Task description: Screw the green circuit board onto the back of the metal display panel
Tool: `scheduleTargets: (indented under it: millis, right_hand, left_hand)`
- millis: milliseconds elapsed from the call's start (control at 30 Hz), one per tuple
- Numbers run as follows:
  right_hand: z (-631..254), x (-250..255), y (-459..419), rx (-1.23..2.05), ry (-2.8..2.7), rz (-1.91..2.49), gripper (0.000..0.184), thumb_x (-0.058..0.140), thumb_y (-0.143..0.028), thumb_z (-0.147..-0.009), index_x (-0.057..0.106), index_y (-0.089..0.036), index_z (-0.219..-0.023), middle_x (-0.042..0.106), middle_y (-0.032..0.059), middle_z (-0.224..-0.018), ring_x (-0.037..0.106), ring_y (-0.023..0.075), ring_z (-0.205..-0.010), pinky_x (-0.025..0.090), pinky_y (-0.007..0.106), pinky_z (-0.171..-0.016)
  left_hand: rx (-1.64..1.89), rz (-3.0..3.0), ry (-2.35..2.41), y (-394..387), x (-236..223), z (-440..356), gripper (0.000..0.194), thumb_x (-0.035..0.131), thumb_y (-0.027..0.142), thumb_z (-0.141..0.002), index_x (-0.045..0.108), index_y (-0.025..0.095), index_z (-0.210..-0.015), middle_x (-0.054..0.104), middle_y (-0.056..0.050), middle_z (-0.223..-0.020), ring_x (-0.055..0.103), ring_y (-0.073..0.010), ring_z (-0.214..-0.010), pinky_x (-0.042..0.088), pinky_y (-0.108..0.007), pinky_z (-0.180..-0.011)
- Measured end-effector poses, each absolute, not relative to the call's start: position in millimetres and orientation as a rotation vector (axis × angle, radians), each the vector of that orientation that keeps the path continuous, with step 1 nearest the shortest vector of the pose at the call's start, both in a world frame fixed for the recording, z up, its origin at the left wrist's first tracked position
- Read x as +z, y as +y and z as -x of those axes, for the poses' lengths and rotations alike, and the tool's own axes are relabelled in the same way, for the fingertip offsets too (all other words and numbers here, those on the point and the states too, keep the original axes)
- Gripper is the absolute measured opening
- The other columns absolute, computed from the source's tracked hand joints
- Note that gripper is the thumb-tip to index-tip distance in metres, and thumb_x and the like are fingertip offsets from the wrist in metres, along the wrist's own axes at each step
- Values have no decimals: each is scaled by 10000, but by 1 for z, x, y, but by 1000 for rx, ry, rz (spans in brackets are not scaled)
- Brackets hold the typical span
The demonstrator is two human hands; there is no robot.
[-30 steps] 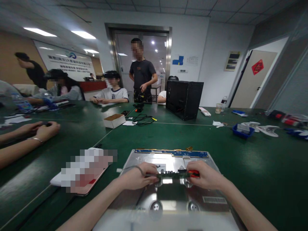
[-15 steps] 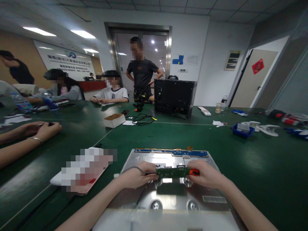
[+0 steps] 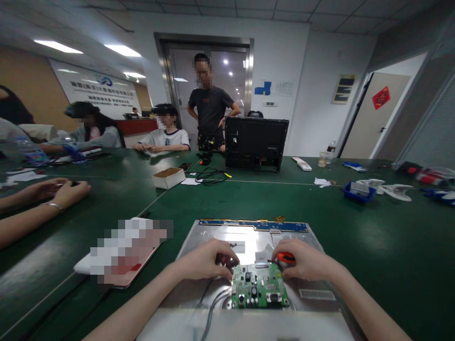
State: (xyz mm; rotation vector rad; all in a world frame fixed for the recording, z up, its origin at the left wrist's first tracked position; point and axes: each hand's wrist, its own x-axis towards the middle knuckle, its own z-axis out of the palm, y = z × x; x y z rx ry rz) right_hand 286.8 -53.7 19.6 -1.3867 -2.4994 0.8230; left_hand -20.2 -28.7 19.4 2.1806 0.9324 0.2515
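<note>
A green circuit board (image 3: 259,286) lies component side up, or nearly flat, over the back of a silvery display panel (image 3: 199,237). My left hand (image 3: 213,260) pinches its upper left corner between curled fingers and thumb. At the upper right corner, my right hand (image 3: 305,263) touches the board and keeps an orange-and-black screwdriver (image 3: 286,257) in its fingers; most of its shaft is hidden. Grey cables (image 3: 210,310) run across the panel at the board's left. A blue circuit strip (image 3: 249,225) spans the panel's far edge.
A black monitor housing (image 3: 256,144) stands across the green table (image 3: 387,251). A small white box (image 3: 168,178) and black cable (image 3: 213,175) lie nearer. Blue tray (image 3: 359,192) is right. Left are a phone (image 3: 137,270) and another person's hands (image 3: 67,192). Several people are around.
The circuit board has swung from near upright to lying with its components showing, closer to me. Grey cables have come into view. The black monitor housing has shifted slightly left.
</note>
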Motion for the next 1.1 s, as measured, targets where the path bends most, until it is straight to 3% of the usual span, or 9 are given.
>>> scheduleTargets:
  millis: [333, 700, 800, 900, 1000, 1100]
  right_hand:
    - [-286, 25, -54, 912, -2526, 1394, 372, 834, -313, -681, 713, -241, -1026, 637, 24, -1084, 576, 231, -972, 418, 320, -836]
    - [-291, 23, -53, 902, -2433, 1367, 352, 759, -228, -710, 705, -235, -1057, 678, 44, -1095, 601, 250, -1001, 452, 368, -879]
    - [-294, 26, -51, 937, -2197, 1357, 232, 639, -252, -802, 698, -193, -1018, 712, 53, -979, 642, 183, -750, 505, 314, -708]
    - [-295, 29, -49, 1217, -1768, 1346, 338, 587, -422, -828, 652, -174, -1048, 727, 61, -901, 513, 101, -405, 405, 246, -391]
    - [-294, 23, -41, 1407, -1352, 1254, 440, 574, -551, -794, 647, -158, -979, 741, 81, -835, 502, 99, -356, 379, 230, -324]
    - [-290, 6, -29, 1495, -1215, 1235, 504, 476, -623, -813, 643, -150, -755, 667, 59, -575, 503, 113, -346, 360, 214, -322]
  left_hand:
    - [180, -2249, 946, -36, 27, 16, 542, 813, 545, -649, 727, 219, -1072, 600, -20, -889, 536, -182, -764, 392, -271, -655]
    - [209, -2321, 949, -43, 22, 14, 614, 838, 522, -581, 688, 230, -1099, 581, -30, -967, 530, -227, -867, 403, -300, -721]
    - [256, -2333, 946, -43, 18, 13, 565, 831, 514, -604, 676, 219, -1059, 580, -24, -930, 523, -225, -853, 398, -297, -723]
    - [346, -2349, 917, -44, 13, 11, 406, 751, 492, -730, 665, 206, -1005, 577, -20, -878, 517, -207, -812, 386, -294, -729]
    - [421, -2383, 898, -45, 9, 10, 315, 697, 458, -787, 648, 197, -955, 570, -12, -821, 511, -194, -773, 373, -293, -734]
    - [423, -2411, 904, -44, 6, 10, 302, 702, 446, -779, 637, 196, -935, 572, -10, -810, 510, -191, -761, 363, -291, -726]
